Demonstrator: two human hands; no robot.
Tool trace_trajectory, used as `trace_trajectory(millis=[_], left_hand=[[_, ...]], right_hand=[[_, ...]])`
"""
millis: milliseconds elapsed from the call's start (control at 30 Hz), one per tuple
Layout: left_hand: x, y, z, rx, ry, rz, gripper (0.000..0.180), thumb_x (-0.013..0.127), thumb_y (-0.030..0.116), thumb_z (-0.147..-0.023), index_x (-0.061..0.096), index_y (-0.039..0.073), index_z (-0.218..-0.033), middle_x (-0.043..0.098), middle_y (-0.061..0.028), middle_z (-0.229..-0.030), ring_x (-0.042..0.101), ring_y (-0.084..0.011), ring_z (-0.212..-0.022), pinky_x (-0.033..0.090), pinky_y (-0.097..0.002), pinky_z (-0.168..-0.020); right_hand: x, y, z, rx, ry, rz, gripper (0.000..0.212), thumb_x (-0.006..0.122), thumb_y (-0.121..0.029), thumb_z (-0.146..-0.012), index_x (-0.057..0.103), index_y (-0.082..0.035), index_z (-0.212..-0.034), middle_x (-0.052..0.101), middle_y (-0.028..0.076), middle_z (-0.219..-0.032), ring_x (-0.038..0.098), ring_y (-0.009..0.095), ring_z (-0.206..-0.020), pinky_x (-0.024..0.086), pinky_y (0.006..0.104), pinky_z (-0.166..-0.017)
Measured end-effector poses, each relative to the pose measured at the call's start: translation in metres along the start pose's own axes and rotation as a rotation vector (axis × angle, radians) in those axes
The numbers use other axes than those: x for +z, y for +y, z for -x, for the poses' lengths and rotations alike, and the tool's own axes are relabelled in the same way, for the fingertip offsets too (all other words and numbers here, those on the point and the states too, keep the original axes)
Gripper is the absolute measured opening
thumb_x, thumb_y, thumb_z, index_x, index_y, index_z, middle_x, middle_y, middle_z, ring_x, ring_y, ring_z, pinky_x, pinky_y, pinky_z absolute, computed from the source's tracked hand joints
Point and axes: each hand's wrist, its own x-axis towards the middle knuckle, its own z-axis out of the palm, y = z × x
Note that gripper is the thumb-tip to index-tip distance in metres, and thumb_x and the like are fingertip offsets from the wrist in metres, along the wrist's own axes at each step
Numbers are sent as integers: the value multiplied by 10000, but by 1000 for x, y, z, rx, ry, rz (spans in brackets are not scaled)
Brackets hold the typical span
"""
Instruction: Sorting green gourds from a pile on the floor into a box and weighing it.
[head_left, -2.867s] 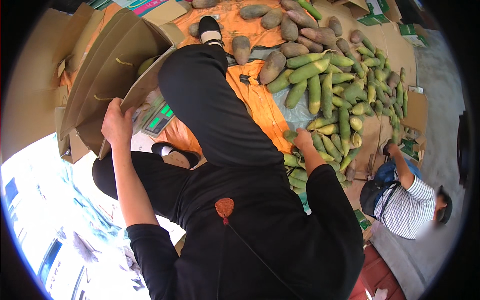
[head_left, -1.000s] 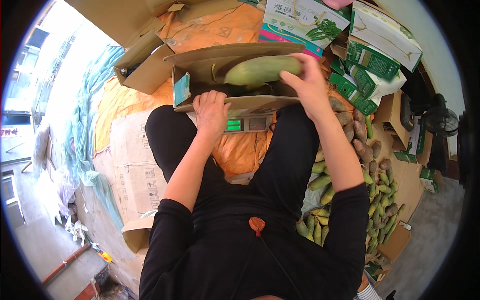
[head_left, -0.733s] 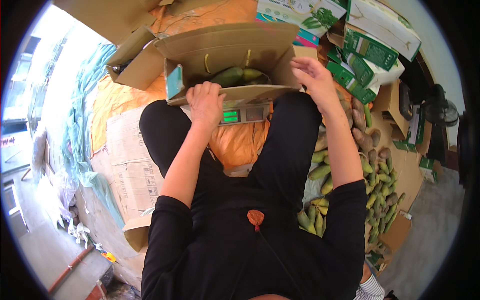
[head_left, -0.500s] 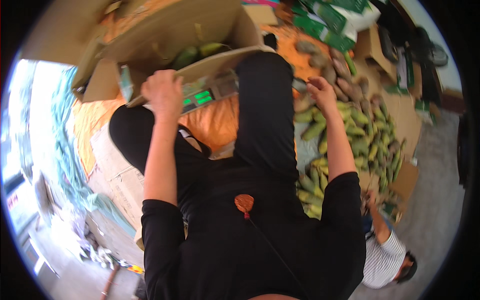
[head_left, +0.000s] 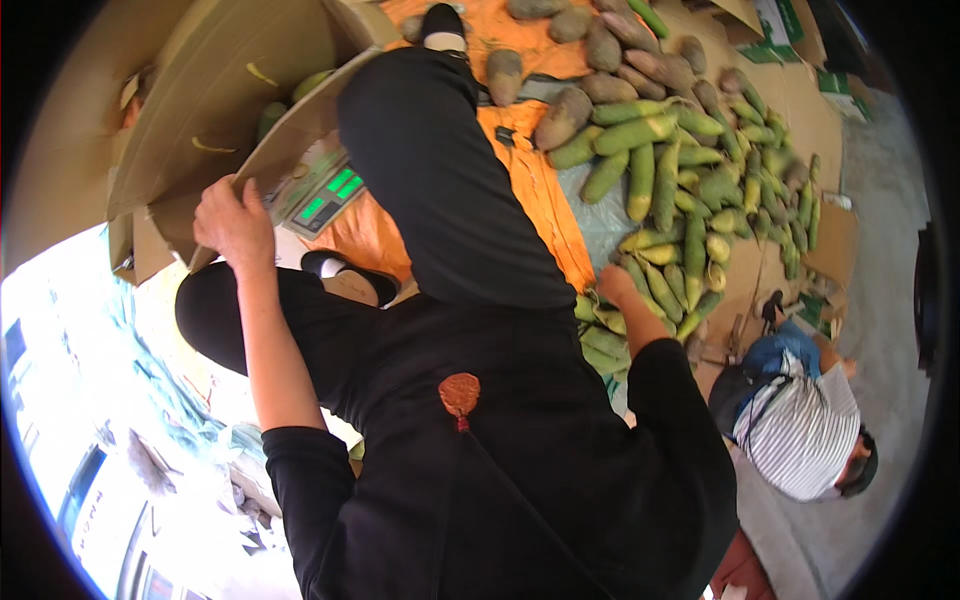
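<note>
My left hand (head_left: 236,222) is closed over the near edge of a tall cardboard box (head_left: 300,125), its thumb on the rim. Inside the box a little green of radishes shows; the walls hide the rest. Beside the box a scale (head_left: 322,197) with lit green displays is partly covered by the box. On my right, my right hand (head_left: 620,285) is down at the near left side of a heap of long green radishes (head_left: 665,190). Its fingers look curled, and whatever they hold is hidden.
Brownish root vegetables (head_left: 605,45) lie beyond the radishes on an orange sheet (head_left: 530,190). My bent leg (head_left: 430,180) stands between box and heap. Another person in a striped shirt (head_left: 800,435) is at the right. Flattened cardboard (head_left: 832,240) lies under the heap's right side.
My right hand has come down and back from the heap's far left to its near left side. My left hand stays at the box edge. The view has swung right.
</note>
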Motion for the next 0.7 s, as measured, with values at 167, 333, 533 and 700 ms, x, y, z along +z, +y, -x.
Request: trace_trajectory(millis=[167,333,533,700], left_hand=[[1,-1,0,-78,-36,71,269,701,267,-741,611,153,-968,579,-45,-934,536,-267,-948,375,-449,-795],[-4,2,4,-97,49,175,278,702,237,-736,575,141,-963,536,-61,-955,497,-263,-967,341,-453,-876],[-14,3,4,-129,32,267,225,679,245,-751,571,119,-903,527,-72,-924,491,-265,-974,321,-443,-923],[-15,2,6,-143,62,281,216,678,226,-742,581,122,-905,528,-68,-917,494,-266,-978,319,-441,-914]], right_hand=[[38,-29,-10,26,-131,-128,479,699,-133,-669,611,-130,-1140,645,180,-1035,596,338,-1030,484,411,-869],[41,-47,-22,-125,-167,-63,499,683,-135,-700,572,-106,-1185,632,190,-1062,592,346,-1031,478,419,-870],[15,-59,-33,-85,-194,69,481,673,-130,-721,557,-74,-1185,623,202,-1069,588,353,-1028,473,421,-868],[-1,-64,-43,-64,-174,125,468,664,-126,-740,544,-47,-1185,616,212,-1076,584,358,-1025,469,423,-865]])
